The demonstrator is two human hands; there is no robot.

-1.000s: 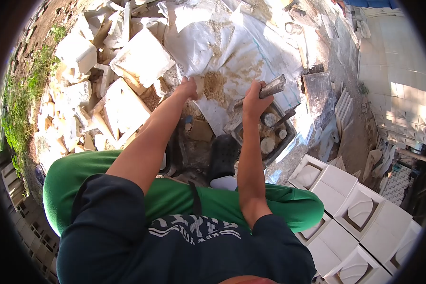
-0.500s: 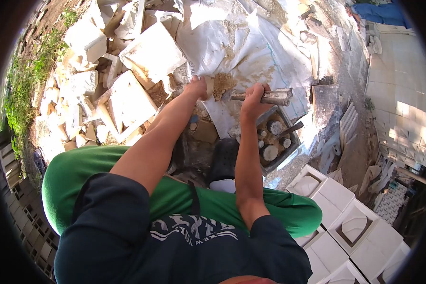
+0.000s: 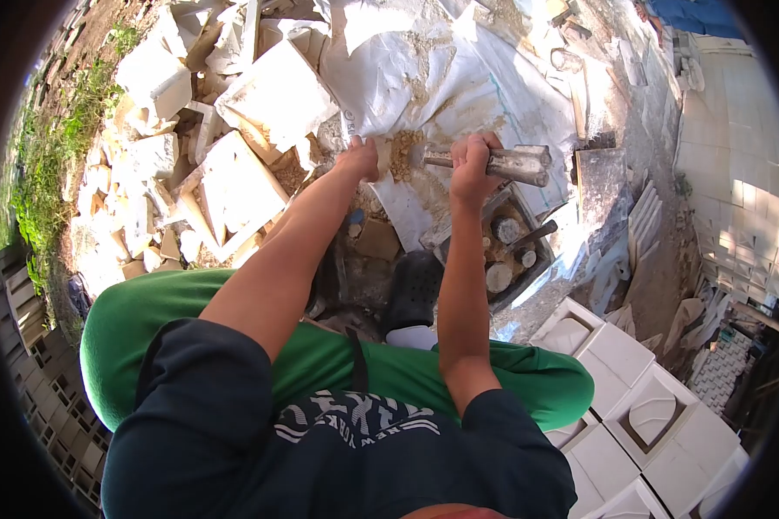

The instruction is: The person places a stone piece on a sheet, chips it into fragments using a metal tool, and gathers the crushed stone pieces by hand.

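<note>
My right hand [image 3: 473, 171] is wrapped round a thick, grey-white, crusted bar-shaped tool [image 3: 521, 164], narrower toward its left end. It hangs above a white woven sheet [image 3: 459, 73] and beside a patch of tan crumbs [image 3: 403, 156]. At the sheet's left edge, next to broken white blocks, is my left hand [image 3: 358, 159] with its fingers curled closed. What it grips, if anything, is hidden. Below my right hand stands a dark-edged box [image 3: 528, 290] with several round, white-topped pieces and a dark handle in it.
Broken white slabs [image 3: 281, 91] are heaped to the left, with grass [image 3: 61, 147] beyond. White square molded blocks [image 3: 610, 359] stand in rows at lower right. My dark shoe [image 3: 411, 290] is between my arms. Blue cloth [image 3: 697, 17] shows at the top right.
My right hand has shifted slightly up and right, and the tool has tilted so its thick right end shows larger. My left hand has stayed nearly in place.
</note>
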